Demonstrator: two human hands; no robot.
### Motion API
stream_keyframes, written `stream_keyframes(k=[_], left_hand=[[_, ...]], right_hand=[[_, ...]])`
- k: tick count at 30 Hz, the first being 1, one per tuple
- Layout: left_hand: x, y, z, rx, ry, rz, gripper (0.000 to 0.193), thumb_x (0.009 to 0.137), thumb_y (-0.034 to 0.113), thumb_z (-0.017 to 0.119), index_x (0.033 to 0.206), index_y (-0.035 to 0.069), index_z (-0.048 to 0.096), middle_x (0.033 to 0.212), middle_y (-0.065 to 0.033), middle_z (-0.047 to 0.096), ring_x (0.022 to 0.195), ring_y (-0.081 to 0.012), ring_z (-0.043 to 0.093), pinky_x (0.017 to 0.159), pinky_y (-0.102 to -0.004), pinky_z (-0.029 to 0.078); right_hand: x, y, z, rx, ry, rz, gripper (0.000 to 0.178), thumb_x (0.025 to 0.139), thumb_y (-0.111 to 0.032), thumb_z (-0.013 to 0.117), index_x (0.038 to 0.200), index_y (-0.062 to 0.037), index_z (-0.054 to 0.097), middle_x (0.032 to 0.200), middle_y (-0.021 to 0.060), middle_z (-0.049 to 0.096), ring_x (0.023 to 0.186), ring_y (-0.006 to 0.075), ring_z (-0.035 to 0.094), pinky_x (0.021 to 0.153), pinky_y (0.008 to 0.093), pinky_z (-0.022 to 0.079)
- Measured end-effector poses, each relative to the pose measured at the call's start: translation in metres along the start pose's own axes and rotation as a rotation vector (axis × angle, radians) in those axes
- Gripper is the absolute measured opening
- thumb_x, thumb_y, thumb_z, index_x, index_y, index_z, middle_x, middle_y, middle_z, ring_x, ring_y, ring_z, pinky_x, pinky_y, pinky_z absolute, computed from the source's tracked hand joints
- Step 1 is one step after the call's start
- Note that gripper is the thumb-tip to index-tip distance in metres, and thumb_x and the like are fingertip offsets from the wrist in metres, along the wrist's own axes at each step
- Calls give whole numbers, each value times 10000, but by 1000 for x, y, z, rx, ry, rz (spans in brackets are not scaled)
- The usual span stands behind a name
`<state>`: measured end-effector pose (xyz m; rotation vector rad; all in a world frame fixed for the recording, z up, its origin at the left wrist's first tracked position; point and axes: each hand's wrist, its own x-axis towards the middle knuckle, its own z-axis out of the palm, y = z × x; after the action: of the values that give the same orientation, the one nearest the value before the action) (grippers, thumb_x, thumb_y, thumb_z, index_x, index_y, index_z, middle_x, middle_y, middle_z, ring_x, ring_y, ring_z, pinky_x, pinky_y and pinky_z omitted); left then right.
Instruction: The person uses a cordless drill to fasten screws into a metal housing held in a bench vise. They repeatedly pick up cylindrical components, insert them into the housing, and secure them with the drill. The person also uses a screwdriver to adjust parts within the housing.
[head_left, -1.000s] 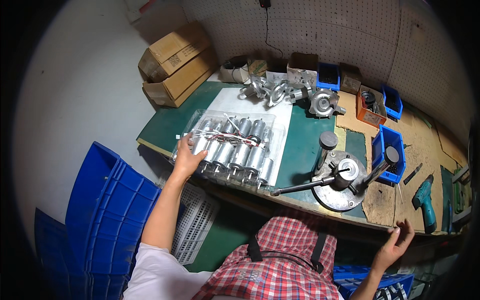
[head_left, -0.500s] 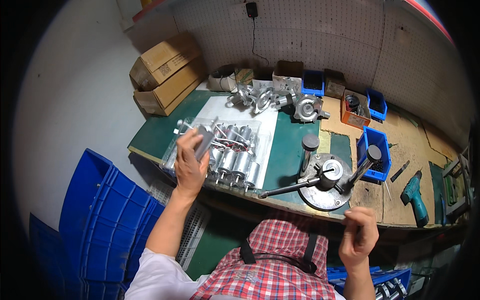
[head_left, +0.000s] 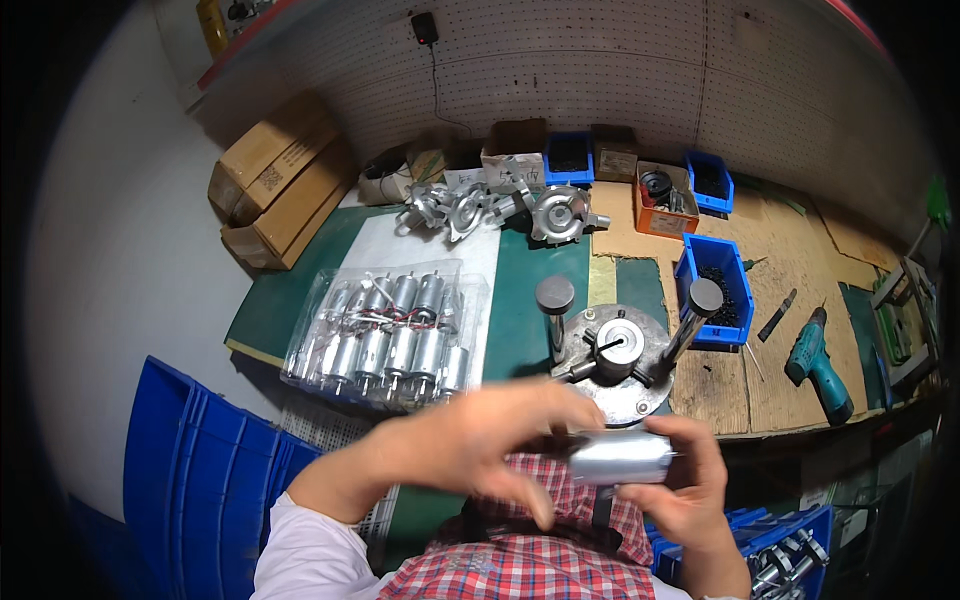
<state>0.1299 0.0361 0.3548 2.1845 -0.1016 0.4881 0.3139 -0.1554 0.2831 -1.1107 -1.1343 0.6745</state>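
Note:
A silver cylindrical motor, smeared by motion, lies crosswise in front of my body. My right hand is closed on its right end, thumb below and fingers above. Beside the motor's left end is my left hand, blurred, its thumb and fingers spread apart; whether it touches the motor is hard to tell. Just beyond the hands stands a round metal fixture with two capped posts and a central hub. On the left, a clear plastic tray holds several similar motors with red and white wires.
Cast metal housings stand at the back. On the right are a blue bin of black screws, an orange box and a green cordless screwdriver. Cardboard boxes sit far left; blue crates stand below.
My left hand has come from above the tray to the middle with the motor, which is now in my right hand. My right hand has closed on it. The view has shifted right.

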Motion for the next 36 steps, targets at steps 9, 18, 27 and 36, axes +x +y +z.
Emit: stream_keyframes(k=[9, 18, 27, 36], left_hand=[[115, -254, -104, 1087, 520, -305, 558, 831, 242, 749, 1295, 26, 526, 1244, -157, 577, 1081, -319, 560, 919, -409, 469], [160, -280, -92, 797, 350, -525, 477, 743, 97, 805, 1106, 33, 502, 982, -195, 653, 973, -404, 636, 817, -478, 484], [65, -163, -118, 1123, 490, 31, 257, 777, -106, 516, 999, 23, 537, 946, -173, 574, 917, -364, 573, 786, -438, 479], [-73, -30, -35, 1142, 612, 308, 431, 698, -184, 588, 1036, 56, 472, 939, -147, 551, 836, -330, 590, 717, -409, 507]], right_hand=[[-38, 16, -66, -205, 562, 113, 655, 793, -273, 802, 1287, -27, 448, 1030, 31, 510, 818, 74, 483, 692, 198, 389], [-60, 19, -71, -61, 557, 192, 647, 795, -186, 822, 1285, -18, 435, 1039, 53, 557, 847, 92, 558, 689, 205, 466], [-70, 3, -65, -81, 509, 74, 650, 788, -207, 833, 1288, -26, 460, 1097, 47, 527, 946, 113, 545, 798, 227, 466], [-94, -22, -57, -234, 485, 57, 578, 761, -57, 734, 1282, 6, 492, 1163, 84, 499, 1060, 171, 511, 912, 296, 451]])
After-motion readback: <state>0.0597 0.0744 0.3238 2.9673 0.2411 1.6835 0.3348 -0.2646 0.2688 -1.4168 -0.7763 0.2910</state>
